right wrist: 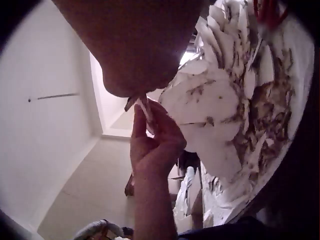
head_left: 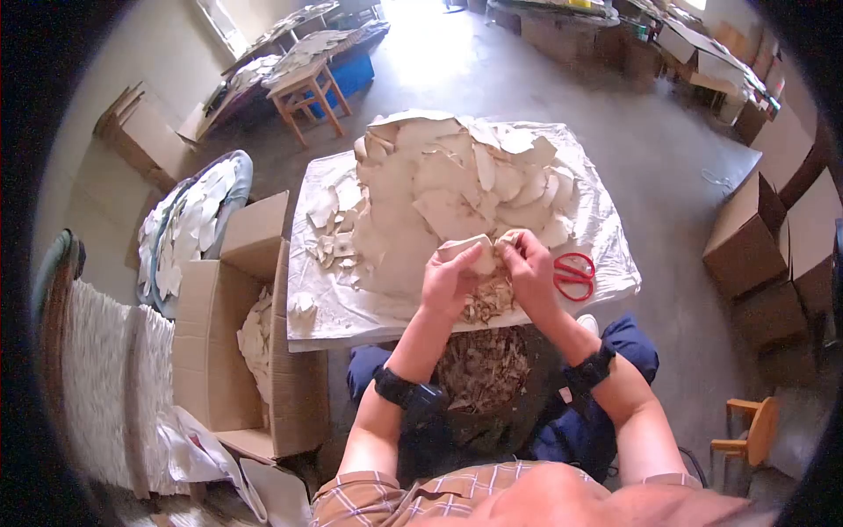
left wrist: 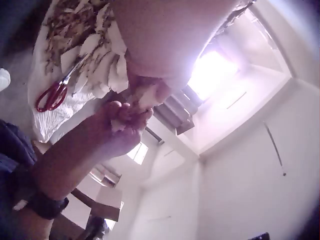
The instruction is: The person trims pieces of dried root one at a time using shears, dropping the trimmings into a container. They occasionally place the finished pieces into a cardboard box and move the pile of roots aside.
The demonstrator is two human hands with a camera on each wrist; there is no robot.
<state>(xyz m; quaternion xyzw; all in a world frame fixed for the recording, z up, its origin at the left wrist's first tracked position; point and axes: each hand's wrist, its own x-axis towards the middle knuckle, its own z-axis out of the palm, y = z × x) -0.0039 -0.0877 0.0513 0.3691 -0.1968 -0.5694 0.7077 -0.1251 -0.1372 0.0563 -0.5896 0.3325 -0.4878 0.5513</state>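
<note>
Over the near edge of the cloth-covered table [head_left: 606, 255], my left hand [head_left: 450, 279] grips a thin, pale, flat piece [head_left: 464, 246] between thumb and fingers. My right hand [head_left: 529, 270] pinches at the piece's right-hand edge, fingertips close to the left hand's. The right wrist view shows the piece [right wrist: 145, 107] edge-on between thumb and fingers. A large pile of similar pale sheets [head_left: 413, 220] lies beyond both hands. Brown scraps [head_left: 487, 303] are scattered beneath them. Red-handled scissors [left wrist: 61, 91] lie just right of the right hand, their blades among the pieces.
A heap of brown scraps [head_left: 483, 373] sits below the table edge, between the legs. Left of the table stand an open cardboard box [head_left: 198, 342] and a round tray of pale pieces [head_left: 198, 211]. Cardboard boxes [head_left: 746, 237] and a small wooden chair [head_left: 755, 430] are at the right.
</note>
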